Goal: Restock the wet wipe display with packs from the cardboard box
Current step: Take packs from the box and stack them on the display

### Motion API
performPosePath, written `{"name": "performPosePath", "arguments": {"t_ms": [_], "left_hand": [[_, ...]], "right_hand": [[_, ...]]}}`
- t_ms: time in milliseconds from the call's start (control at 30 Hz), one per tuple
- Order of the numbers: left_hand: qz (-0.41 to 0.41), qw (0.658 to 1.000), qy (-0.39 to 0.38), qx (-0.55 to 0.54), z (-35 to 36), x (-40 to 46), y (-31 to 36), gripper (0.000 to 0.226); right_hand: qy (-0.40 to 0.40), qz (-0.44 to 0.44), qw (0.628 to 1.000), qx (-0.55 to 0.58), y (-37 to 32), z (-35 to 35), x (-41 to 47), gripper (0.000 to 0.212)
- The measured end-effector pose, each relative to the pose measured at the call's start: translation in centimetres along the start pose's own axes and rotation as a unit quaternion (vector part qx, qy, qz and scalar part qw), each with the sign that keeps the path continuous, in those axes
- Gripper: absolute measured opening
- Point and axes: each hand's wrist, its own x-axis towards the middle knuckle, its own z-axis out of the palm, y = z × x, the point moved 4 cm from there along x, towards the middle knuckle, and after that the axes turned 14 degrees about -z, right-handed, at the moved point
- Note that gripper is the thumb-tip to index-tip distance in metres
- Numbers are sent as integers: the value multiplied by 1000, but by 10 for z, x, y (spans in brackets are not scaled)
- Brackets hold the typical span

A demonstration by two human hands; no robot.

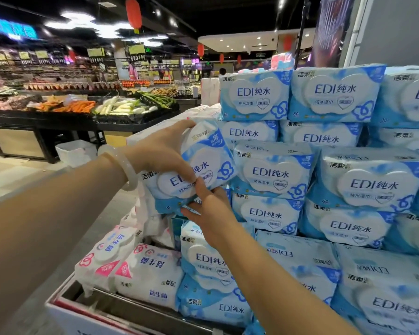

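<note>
Off to our left we see a produce stand (pixel 58 122) heaped with carrots (pixel 80 106) and white radishes (pixel 121 107). Red lanterns (pixel 133 13) hang from the dark ceiling, and a white bin (pixel 75 152) sits on the floor beside the stand.

Left grip (pixel 165 146), right grip (pixel 211 209) both clasping.
</note>
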Motion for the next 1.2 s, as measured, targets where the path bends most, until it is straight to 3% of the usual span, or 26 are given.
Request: {"name": "performPosePath", "arguments": {"t_ms": [133,300,500,600,700,767,933,1067,1200], "left_hand": [[-7,991,38,126,-3,10,14,113],[25,971,-5,238,13,30,37,117],[29,967,-25,252,10,53,42,115],[30,967,-40,251,12,66,43,115],[36,959,-44,278,19,79,41,115],[48,949,-41,310,26,86,41,112],[69,906,16,418,38,95,41,117],[78,904,45,418,42,89,35,112],[47,908,158,384,40,61,16,102]], "right_hand": [[-25,42,993,106,6,8,5,36],[-2,11,994,107,20,-5,14,46],[42,82,978,187,21,-2,36,46],[115,123,938,303,23,-9,48,50],[97,74,971,206,18,-5,53,52],[107,91,968,207,18,-6,65,50],[70,125,989,46,15,-18,66,67],[53,114,992,23,18,-16,61,70],[68,107,991,-39,15,-18,52,61]]}}
